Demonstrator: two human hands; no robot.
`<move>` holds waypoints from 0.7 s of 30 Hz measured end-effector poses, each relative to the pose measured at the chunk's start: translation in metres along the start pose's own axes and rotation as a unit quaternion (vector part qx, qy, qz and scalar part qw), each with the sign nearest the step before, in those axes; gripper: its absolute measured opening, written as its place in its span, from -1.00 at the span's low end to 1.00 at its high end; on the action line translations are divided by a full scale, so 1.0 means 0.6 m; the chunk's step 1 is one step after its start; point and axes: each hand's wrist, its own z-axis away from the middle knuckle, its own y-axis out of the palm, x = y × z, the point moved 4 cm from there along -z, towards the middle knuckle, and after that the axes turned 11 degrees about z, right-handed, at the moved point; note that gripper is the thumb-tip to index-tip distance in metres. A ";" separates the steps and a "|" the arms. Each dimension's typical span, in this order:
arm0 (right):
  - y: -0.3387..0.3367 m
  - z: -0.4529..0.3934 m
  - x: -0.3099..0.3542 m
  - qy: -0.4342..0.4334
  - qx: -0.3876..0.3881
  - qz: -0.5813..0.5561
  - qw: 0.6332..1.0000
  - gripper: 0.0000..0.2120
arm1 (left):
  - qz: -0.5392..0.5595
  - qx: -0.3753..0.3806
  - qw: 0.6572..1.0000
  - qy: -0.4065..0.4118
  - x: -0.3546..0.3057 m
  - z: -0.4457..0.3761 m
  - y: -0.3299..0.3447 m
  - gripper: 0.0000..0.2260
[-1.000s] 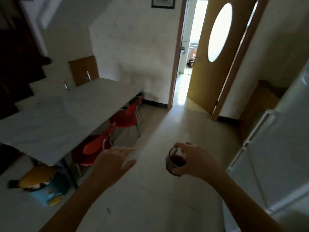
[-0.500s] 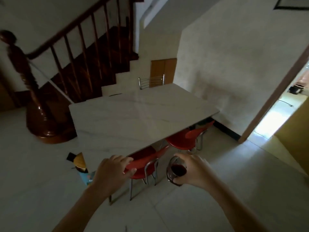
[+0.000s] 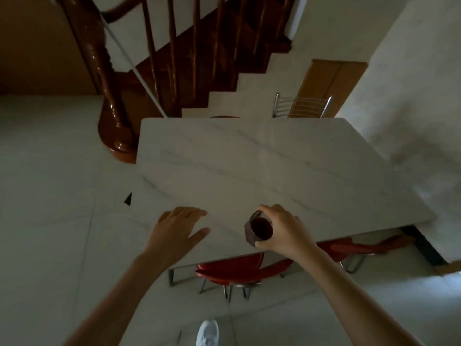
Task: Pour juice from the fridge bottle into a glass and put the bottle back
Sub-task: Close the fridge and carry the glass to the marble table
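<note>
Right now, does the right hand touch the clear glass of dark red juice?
Touching. The head view shows the right hand wrapped around the clear glass of dark red juice, thumb and fingers pressed on its sides, above the white marble table.

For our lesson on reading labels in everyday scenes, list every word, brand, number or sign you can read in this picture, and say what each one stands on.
None: no readable text shows anywhere in this view.
The glass of dark juice in the right hand bears no label or print.
The marble table shows only grey veins, no writing.
The white shoe shows no legible brand.
The left hand holds nothing.
</note>
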 end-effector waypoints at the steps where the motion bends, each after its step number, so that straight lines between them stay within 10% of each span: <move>1: 0.010 -0.035 -0.009 -0.006 0.008 -0.001 1.000 -0.25 | -0.001 0.005 1.000 -0.011 0.011 -0.027 0.010 -0.40; 21: 0.146 -0.351 -0.057 -0.143 0.156 0.037 0.977 -0.21 | -0.004 0.015 0.981 -0.193 0.080 -0.206 0.108 -0.46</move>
